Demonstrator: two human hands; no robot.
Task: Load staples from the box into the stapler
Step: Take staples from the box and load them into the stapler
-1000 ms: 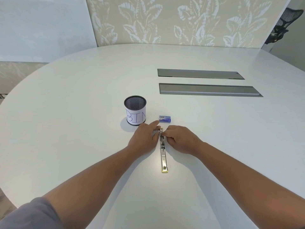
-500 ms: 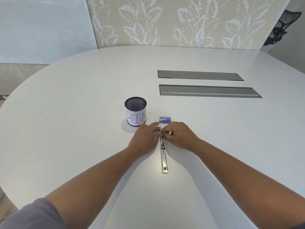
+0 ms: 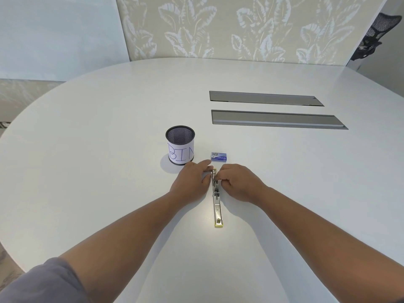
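head: white oval counter (image 3: pixel 109 149) | stapler (image 3: pixel 217 206) lies opened flat mid-counter | box (image 3: pixel 219 157) just beyond stapler | left hand (image 3: pixel 192 182) fingers flat, pressing stapler's far end | right hand (image 3: pixel 238 182) pinched at same end; held item too small to tell | bin (image 3: pixel 180 147) beyond-left of stapler

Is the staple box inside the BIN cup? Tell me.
No, the staple box lies on the table, right of the BIN cup.
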